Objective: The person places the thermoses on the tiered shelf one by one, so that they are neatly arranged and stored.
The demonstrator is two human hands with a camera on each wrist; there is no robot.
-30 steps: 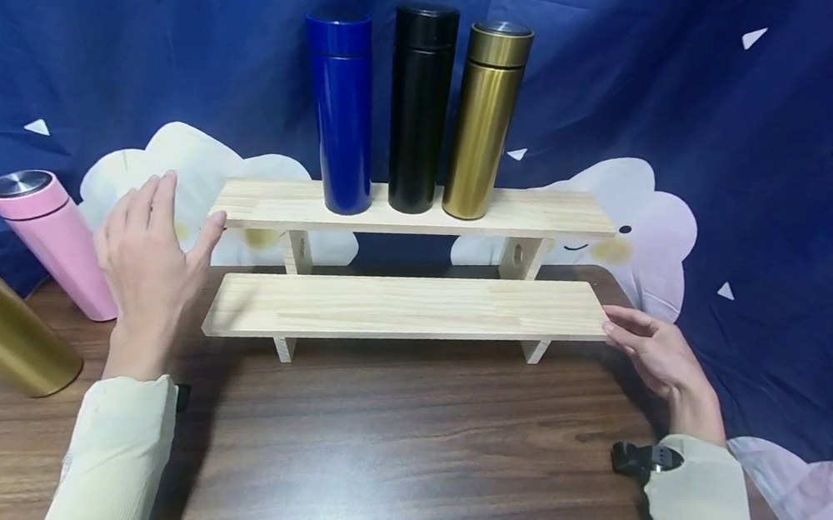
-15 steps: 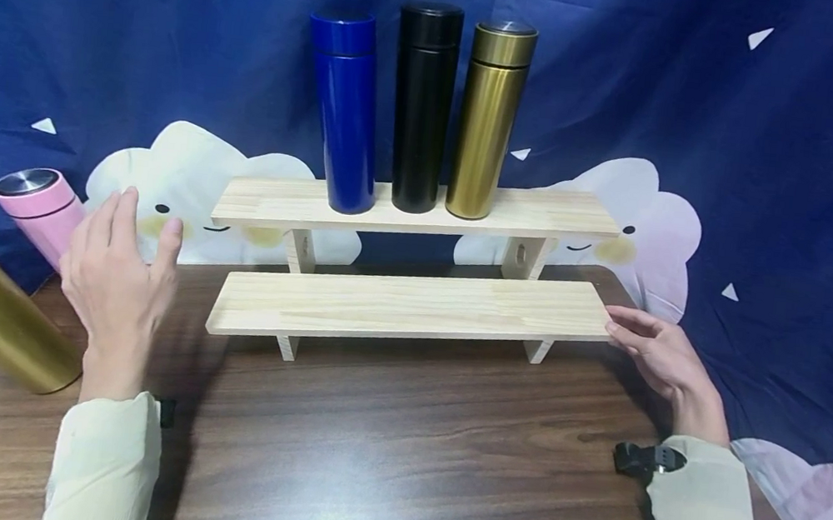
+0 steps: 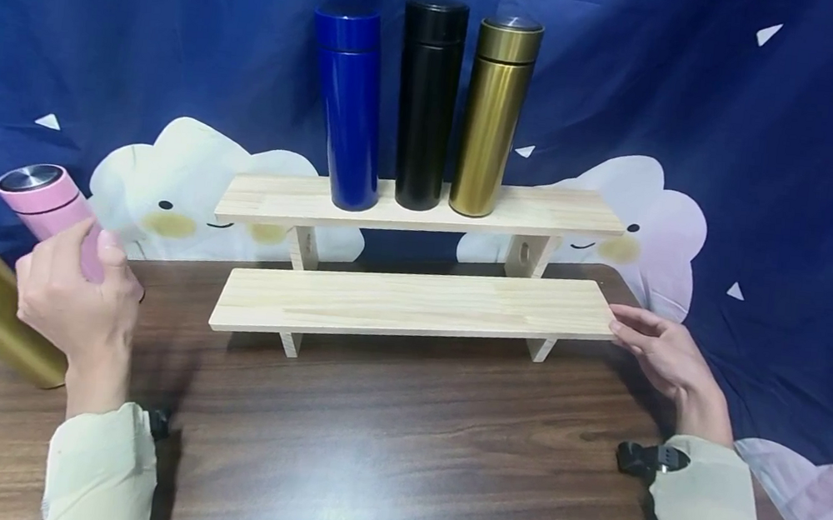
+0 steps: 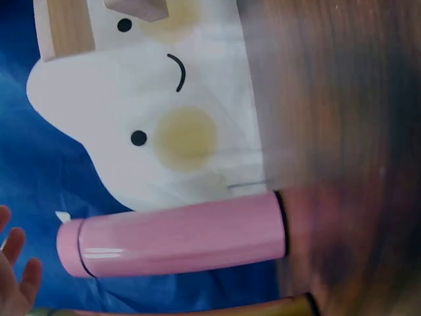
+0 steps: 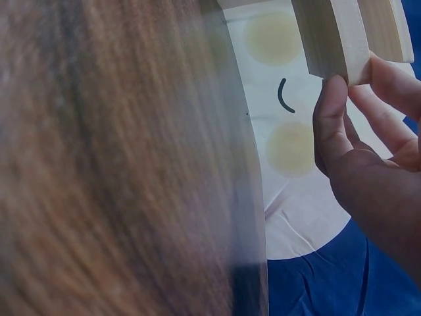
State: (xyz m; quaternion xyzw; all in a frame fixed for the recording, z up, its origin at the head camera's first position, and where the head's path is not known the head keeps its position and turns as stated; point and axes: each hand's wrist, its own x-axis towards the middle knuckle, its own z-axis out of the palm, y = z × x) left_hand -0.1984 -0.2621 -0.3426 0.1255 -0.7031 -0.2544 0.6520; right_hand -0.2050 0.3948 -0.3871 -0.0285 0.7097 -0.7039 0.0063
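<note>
A pink vacuum flask (image 3: 56, 200) tilts on the left side of the head view. My left hand (image 3: 77, 298) holds it, fingers curled on its left side and thumb on its right. In the left wrist view the pink flask (image 4: 181, 234) shows whole, with only some fingertips (image 4: 29, 280) apart from it at the edge. My right hand (image 3: 666, 364) pinches the right end of the lower board of a two-tier wooden shelf (image 3: 412, 306); the right wrist view shows the thumb and fingers touching the wood (image 5: 352, 46).
Blue (image 3: 348, 111), black (image 3: 427, 110) and gold (image 3: 495, 125) flasks stand on the upper board. Another gold flask (image 3: 0, 320) stands left of my left hand. A dark blue cloth (image 3: 630, 80) with clouds hangs behind the brown table (image 3: 383, 449).
My left hand has moved left from beside the shelf to the pink flask, and its straight fingers have curled. My right hand stays on the lower board's end.
</note>
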